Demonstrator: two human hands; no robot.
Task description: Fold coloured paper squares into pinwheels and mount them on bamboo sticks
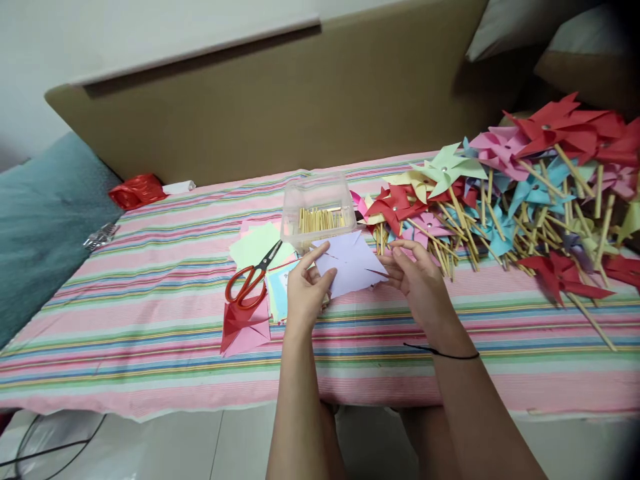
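Observation:
A lavender paper square [347, 267] with slits cut in from its corners is held up before me. My left hand [309, 283] pinches its left edge between thumb and fingers. At the square's right corner is my right hand [411, 275], fingers bent and apart; whether it grips the corner or only touches it, I cannot tell. Left of my left hand, red-handled scissors [254, 273] lie on pale green paper [257, 248]. Below them sit pink and red cut paper squares [246, 327]. Behind the lavender square stands a clear plastic box [318, 207] with short wooden sticks [323, 219].
A large heap of paper pinwheels on sticks [500, 200] fills the right side of the striped cloth [150, 320]. At the far left are a red plastic bundle [137, 191], a silvery packet [101, 236] and a teal cushion [55, 220]. A brown backrest [280, 100] rises behind.

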